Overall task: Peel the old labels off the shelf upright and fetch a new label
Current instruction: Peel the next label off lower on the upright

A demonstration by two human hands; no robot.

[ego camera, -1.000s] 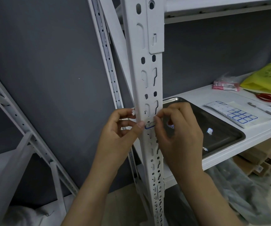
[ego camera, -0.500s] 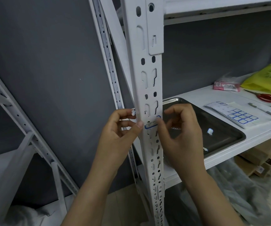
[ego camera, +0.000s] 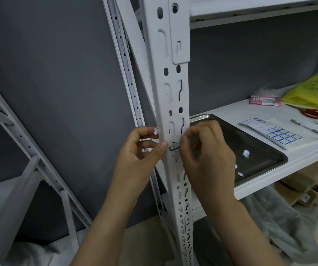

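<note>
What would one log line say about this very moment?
phase: peeling | left hand: grips shelf upright | right hand: pinches old label | tray: peeled scraps | label sheet: untouched

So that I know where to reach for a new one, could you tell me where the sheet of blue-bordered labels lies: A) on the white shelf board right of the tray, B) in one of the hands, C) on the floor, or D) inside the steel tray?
A: the label sheet lies flat on the white shelf board, just to the right of the steel tray and outside its rim.
</note>
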